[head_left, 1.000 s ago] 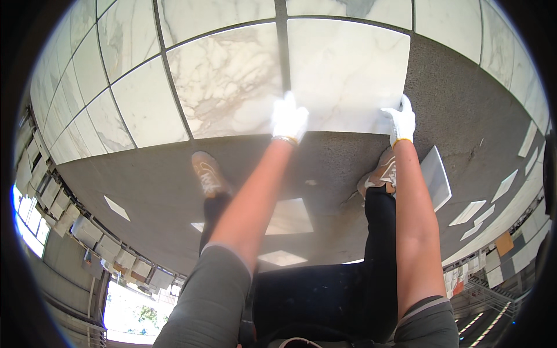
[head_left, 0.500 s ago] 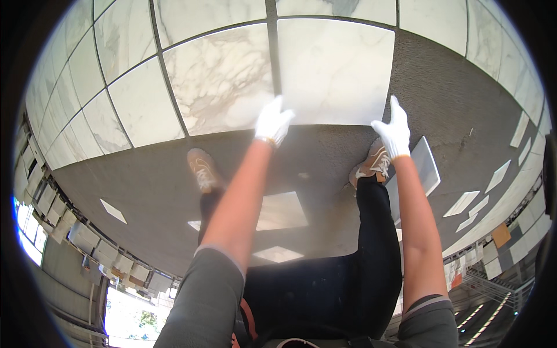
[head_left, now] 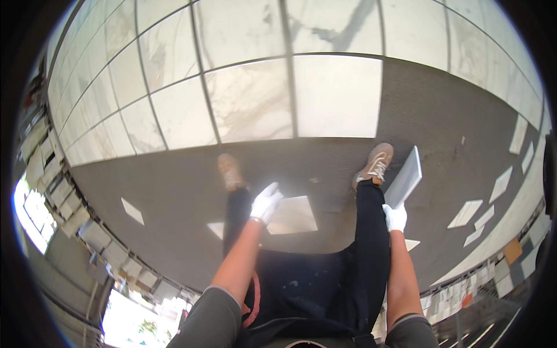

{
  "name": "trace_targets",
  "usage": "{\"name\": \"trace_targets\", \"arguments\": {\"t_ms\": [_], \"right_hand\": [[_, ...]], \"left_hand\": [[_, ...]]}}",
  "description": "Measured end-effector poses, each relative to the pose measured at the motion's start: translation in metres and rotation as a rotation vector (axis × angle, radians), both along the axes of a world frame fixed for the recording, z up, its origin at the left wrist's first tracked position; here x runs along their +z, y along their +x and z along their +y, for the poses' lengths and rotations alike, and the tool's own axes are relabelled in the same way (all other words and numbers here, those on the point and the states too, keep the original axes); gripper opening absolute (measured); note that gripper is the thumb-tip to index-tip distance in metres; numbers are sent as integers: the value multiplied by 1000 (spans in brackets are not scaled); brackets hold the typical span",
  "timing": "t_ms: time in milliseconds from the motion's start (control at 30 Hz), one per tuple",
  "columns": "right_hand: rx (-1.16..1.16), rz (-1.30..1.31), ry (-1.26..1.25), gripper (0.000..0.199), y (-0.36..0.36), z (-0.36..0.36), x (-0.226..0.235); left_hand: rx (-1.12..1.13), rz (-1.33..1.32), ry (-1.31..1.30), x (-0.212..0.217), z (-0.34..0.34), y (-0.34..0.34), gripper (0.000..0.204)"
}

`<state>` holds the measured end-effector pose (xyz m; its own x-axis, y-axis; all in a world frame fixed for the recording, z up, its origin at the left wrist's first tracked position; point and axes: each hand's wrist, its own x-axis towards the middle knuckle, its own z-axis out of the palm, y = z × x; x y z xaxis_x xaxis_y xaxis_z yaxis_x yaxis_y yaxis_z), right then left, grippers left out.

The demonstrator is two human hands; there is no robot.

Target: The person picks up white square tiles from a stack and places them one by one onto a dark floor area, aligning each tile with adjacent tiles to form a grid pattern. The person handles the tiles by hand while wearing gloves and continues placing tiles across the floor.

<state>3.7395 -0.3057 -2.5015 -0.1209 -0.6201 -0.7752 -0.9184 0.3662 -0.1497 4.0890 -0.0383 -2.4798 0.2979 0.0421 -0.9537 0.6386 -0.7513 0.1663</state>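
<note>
View from the head, looking down on a grey mortar bed bordered at its far edge by laid marble tiles. Toward the left edge of the bed a small tile offcut lies flat, well apart from the worker. The left shoe stands just short of the laid row. The left hand, in a white glove, hangs above the left knee with fingers loosely spread; it grips nothing, and a loose square tile lies on the bed just beside it. The last laid tile, plain white, sits at the far edge with its right side open to bare bed. The right shoe stands near its corner. The right hand, also gloved, is near the lower end of a white tile that stands tilted on edge beside the right shoe; whether the fingers close on it cannot be told. More offcuts are scattered toward the right edge. The tilted tile is judged stiff, fairly heavy, smooth-faced and brittle at its corners; it is best taken by two opposite edges with both hands.
</note>
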Motion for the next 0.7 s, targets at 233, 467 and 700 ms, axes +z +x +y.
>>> {"name": "trace_targets", "arguments": {"t_ms": [233, 467, 700], "right_hand": [[25, 181, -89, 59, 8, 4, -17], [49, 18, 71, 48, -2, -33, 2], [92, -31, 162, 44, -54, -123, 48]], "left_hand": [[51, -105, -123, 48, 0, 54, 19], [-3, -106, -104, 161, -25, 91, 44], [-35, -218, -56, 290, -68, 81, 60]]}}
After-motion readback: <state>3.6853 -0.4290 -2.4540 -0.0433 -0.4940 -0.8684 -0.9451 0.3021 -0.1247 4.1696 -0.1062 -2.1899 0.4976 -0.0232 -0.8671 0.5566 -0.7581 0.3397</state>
